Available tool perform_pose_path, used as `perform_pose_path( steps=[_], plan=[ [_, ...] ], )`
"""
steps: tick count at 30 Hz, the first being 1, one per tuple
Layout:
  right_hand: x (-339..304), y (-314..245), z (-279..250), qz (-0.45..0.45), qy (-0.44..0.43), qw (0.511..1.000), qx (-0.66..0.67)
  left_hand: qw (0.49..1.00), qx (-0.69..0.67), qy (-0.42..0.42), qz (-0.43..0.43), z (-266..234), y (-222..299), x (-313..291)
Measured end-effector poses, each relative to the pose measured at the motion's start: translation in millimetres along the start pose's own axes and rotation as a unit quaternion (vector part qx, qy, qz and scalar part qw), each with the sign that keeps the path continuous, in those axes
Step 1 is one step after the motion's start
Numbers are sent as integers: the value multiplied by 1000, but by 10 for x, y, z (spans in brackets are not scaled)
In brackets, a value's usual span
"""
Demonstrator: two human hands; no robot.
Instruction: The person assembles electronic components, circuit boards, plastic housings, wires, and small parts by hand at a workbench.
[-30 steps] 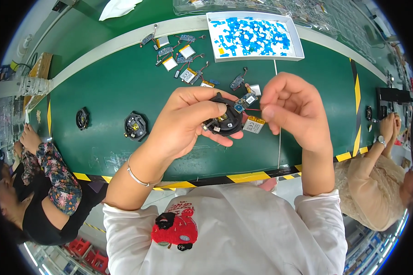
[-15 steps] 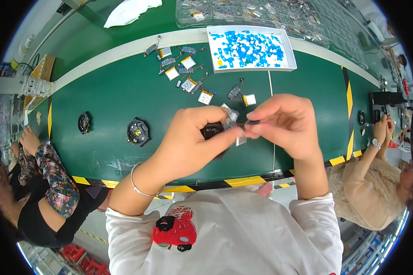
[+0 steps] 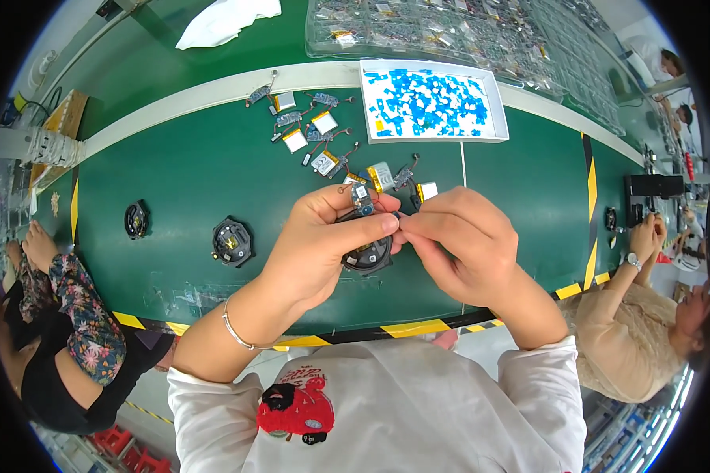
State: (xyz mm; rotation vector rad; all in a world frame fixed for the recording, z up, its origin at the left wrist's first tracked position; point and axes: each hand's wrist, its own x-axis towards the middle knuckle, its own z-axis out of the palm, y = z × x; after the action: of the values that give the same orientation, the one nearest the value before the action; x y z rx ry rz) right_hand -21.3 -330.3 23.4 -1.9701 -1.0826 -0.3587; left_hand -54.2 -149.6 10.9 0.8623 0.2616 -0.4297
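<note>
My left hand [image 3: 312,244] pinches a small circuit board [image 3: 361,199] between thumb and fingers. Below the thumb shows a round black watch-like case [image 3: 368,258]; whether it rests on the table or in the hand I cannot tell. Fingertips of my right hand [image 3: 472,244] are closed at the left thumb tip, on something small and dark that is mostly hidden. Just beyond the fingers is a silver battery [image 3: 381,176] with a yellow edge. Two more black cases, a nearer one [image 3: 233,241] and a farther-left one [image 3: 137,219], lie on the green table.
Several wired boards with batteries [image 3: 324,163] lie beyond my hands. Behind them stands a white box [image 3: 438,140] of small blue-and-white pieces. Clear plastic trays [image 3: 418,31] of parts fill the back. People sit at both sides; a floral sleeve [image 3: 95,331] shows at left.
My right hand has lowered and turned, its fingertips now meeting the left thumb. More of the board and black case shows. The silver battery now shows clearly beyond the fingers. The view has shifted slightly.
</note>
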Motion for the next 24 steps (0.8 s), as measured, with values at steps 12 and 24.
perform_pose_path(
  steps=[12,24],
  plan=[
    [568,994,76,13,-55,981,-185,1000,11,22,7,-27,96,31],
    [393,107,-46,59,-58,996,39,999,-4,37,7,-75,130,5]
  ],
)
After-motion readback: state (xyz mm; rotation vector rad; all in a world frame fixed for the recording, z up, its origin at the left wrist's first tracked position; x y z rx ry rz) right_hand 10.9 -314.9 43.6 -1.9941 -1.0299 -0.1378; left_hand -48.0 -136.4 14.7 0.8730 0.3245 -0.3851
